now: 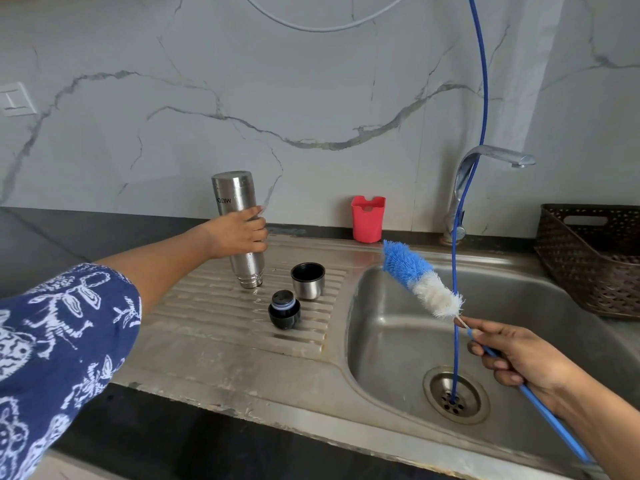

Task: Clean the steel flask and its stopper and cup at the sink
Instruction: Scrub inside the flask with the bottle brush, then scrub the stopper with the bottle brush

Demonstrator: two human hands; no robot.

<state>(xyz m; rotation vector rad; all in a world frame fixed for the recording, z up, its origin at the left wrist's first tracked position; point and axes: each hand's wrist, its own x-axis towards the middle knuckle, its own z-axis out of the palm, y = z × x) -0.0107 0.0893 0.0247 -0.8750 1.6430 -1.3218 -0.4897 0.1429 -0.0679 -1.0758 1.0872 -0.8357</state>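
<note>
The steel flask (233,199) stands upside down, mouth on the ribbed drainboard (194,306), and my left hand (240,233) is wrapped around its middle. Right of it sits the steel cup (307,281), open side up with a dark inside. In front of the cup rests the black stopper (284,310). My right hand (512,351) grips the blue handle of a bottle brush, whose blue and white bristle head (420,278) points up and left over the sink basin (391,327).
A steel tap (485,157) stands behind the basin, and a thin blue hose (456,306) hangs down into the drain (455,394). A red holder (367,219) sits against the marble wall. A dark woven basket (595,258) stands at the right.
</note>
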